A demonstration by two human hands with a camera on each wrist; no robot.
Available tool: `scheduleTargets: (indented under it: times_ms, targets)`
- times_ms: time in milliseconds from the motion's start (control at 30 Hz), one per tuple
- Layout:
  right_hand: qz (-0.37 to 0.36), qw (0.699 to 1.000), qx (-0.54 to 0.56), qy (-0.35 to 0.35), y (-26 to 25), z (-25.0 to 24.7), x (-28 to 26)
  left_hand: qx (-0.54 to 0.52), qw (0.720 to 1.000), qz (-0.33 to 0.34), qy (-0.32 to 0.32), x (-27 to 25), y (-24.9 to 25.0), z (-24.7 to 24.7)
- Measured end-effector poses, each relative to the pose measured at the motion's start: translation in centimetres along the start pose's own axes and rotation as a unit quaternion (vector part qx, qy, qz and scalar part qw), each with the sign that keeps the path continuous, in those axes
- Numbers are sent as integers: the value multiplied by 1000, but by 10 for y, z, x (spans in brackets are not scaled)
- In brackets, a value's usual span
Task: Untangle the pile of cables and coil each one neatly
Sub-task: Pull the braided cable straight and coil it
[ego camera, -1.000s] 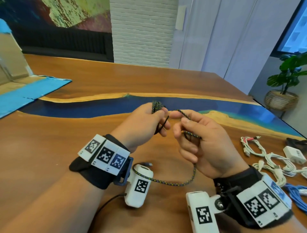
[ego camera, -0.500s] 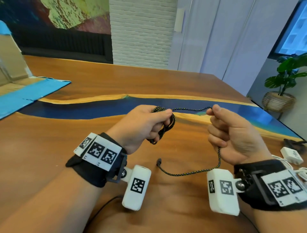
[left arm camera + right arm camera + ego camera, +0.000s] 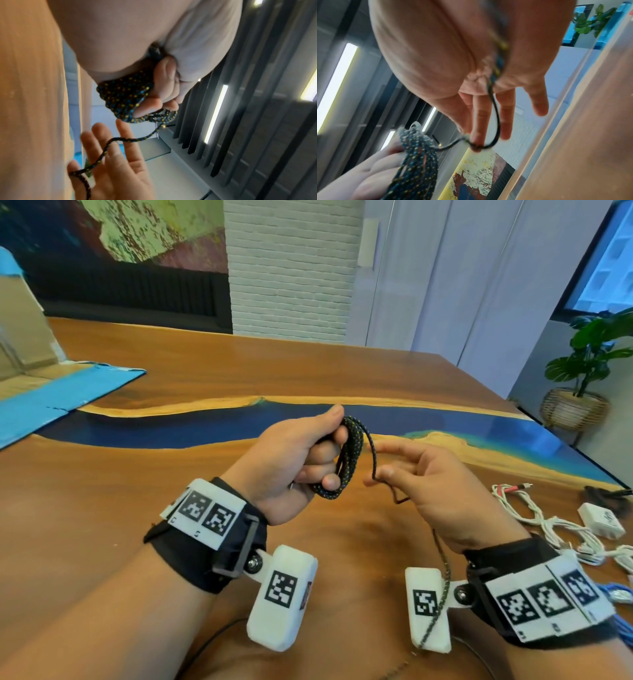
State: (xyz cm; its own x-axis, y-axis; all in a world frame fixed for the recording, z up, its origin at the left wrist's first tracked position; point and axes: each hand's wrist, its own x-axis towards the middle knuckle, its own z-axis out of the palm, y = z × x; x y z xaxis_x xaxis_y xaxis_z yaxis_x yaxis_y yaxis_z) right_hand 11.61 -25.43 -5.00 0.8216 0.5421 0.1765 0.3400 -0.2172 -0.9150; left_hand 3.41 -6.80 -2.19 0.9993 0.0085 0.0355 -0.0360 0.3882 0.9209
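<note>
A black braided cable (image 3: 349, 460) with yellow and blue flecks is wound into several loops above the wooden table (image 3: 102, 494). My left hand (image 3: 301, 457) grips this coil (image 3: 125, 97) in a fist. The loose tail (image 3: 375, 460) leaves the top of the coil and runs across the straight fingers of my right hand (image 3: 424, 474), then hangs down past the wrist camera (image 3: 442, 587). In the right wrist view the tail (image 3: 494, 108) lies along my flat palm and curls round a fingertip (image 3: 477, 139). No finger of that hand pinches it.
A tangle of white cables (image 3: 555, 522) with a white charger block (image 3: 599, 520) lies at the right edge of the table. A blue cable (image 3: 616, 594) shows beside my right wrist. A cardboard box with blue tape (image 3: 44, 392) sits far left. A potted plant (image 3: 589, 378) stands beyond the table.
My right hand has let go of its pinch on the tail and come back in beside the coil with straightened fingers. The coil in my left hand has gained a loop.
</note>
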Motion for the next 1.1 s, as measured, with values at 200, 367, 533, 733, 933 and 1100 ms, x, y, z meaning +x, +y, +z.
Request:
scheduleTargets:
  times_ms: [200, 367, 533, 733, 933, 1100]
  targets:
    - [-71, 991, 106, 42, -11, 7, -5, 106, 993, 15, 51, 6, -10, 2]
    - [-97, 983, 144, 52, -11, 16, -7, 70, 996, 6, 47, 6, -8, 0]
    - [-68, 984, 155, 62, -7, 12, -5, 22, 1000, -13, 8, 1, -5, 5]
    - [-39, 972, 228, -29, -12, 12, -9, 28, 999, 7, 26, 2, -4, 5]
    - [-69, 991, 110, 10, -6, 20, -7, 14, 1000, 5, 15, 2, -4, 2]
    - [-54, 982, 146, 107, 1, 9, 0, 20, 999, -30, -39, -6, -3, 7]
